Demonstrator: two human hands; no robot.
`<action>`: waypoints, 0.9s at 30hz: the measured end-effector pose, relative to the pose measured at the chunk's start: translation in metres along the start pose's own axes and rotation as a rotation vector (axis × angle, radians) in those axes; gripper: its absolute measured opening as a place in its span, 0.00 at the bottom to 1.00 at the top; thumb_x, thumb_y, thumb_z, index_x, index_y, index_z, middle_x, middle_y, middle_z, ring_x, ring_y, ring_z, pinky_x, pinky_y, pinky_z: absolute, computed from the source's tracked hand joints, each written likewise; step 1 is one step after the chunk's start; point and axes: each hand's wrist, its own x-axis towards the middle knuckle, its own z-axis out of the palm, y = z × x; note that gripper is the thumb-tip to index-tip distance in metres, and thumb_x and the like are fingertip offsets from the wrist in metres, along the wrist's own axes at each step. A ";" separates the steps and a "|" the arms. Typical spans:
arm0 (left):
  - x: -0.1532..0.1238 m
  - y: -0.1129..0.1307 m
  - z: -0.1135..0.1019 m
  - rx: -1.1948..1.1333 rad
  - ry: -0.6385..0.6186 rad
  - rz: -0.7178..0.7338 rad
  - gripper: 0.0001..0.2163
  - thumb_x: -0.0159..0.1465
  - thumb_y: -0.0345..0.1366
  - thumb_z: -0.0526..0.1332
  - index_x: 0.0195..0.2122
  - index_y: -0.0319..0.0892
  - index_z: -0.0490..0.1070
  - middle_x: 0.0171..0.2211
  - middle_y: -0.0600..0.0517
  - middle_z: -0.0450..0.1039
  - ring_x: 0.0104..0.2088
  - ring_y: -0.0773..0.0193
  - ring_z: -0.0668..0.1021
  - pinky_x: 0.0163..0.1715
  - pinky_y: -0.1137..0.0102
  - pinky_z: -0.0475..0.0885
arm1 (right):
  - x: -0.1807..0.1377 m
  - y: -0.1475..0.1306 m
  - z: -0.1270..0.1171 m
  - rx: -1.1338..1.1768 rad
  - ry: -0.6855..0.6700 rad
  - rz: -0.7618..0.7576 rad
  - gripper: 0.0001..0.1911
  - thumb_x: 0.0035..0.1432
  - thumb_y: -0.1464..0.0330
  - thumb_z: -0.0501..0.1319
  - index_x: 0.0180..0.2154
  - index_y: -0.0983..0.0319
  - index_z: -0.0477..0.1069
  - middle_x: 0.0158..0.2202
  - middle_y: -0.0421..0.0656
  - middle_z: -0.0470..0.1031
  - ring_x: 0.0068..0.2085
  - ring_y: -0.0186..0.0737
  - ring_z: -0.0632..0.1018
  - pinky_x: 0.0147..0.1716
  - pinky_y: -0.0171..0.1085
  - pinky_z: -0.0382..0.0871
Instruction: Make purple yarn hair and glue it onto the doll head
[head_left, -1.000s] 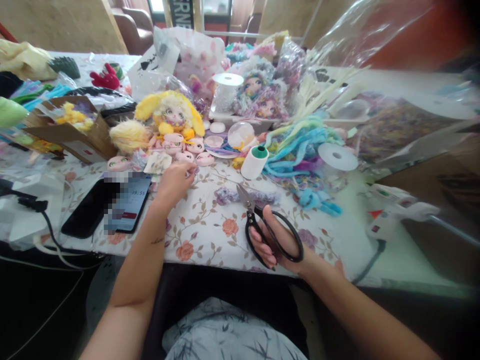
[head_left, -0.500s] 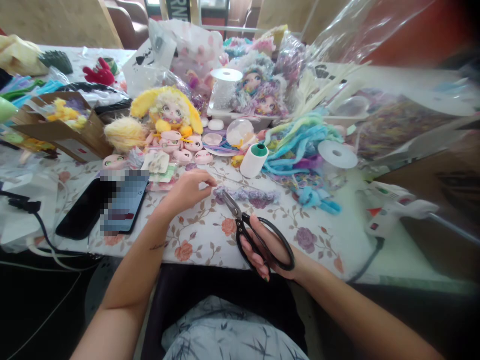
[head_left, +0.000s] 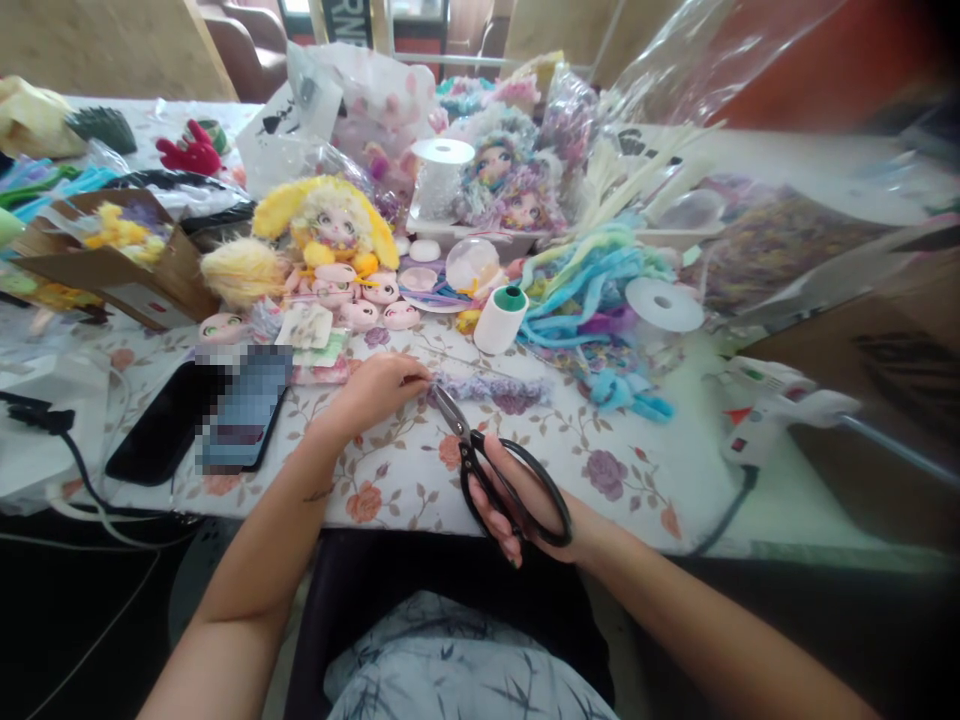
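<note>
My right hand [head_left: 525, 500] grips black-handled scissors [head_left: 495, 470] near the table's front edge, blades pointing up-left toward a purple fuzzy yarn strip [head_left: 495, 390] lying on the floral tablecloth [head_left: 420, 480]. My left hand [head_left: 375, 390] rests on the cloth with its fingertips pinched on the strip's left end, just beside the blade tips. A white thread spool with a green top [head_left: 501, 318] stands behind the strip.
A phone [head_left: 202, 420] lies at the left front. Doll faces [head_left: 360, 295], a yellow-haired doll [head_left: 330, 225], blue-green yarn [head_left: 592, 290], a white reel [head_left: 664, 303] and bags crowd the back. A glue gun [head_left: 772, 410] lies at right; a cardboard box [head_left: 112, 255] at left.
My left hand came away from the doll faces down to the purple strip's end. My right hand swung the scissors left, so the blades now point at the strip.
</note>
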 end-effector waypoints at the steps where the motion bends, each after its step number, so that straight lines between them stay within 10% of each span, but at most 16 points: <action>1: 0.000 0.000 -0.001 0.007 -0.006 -0.009 0.08 0.64 0.36 0.60 0.37 0.43 0.80 0.38 0.49 0.82 0.39 0.58 0.81 0.42 0.67 0.71 | 0.001 -0.001 0.002 -0.002 0.007 -0.002 0.38 0.56 0.34 0.45 0.22 0.62 0.64 0.11 0.34 0.60 0.10 0.28 0.63 0.08 0.28 0.63; 27: -0.002 0.009 -0.011 -0.155 -0.006 -0.068 0.08 0.60 0.37 0.60 0.31 0.39 0.77 0.27 0.52 0.78 0.26 0.67 0.73 0.29 0.72 0.65 | -0.011 -0.017 0.015 0.069 0.012 -0.026 0.36 0.64 0.40 0.40 0.22 0.62 0.62 0.11 0.34 0.59 0.10 0.28 0.62 0.09 0.27 0.61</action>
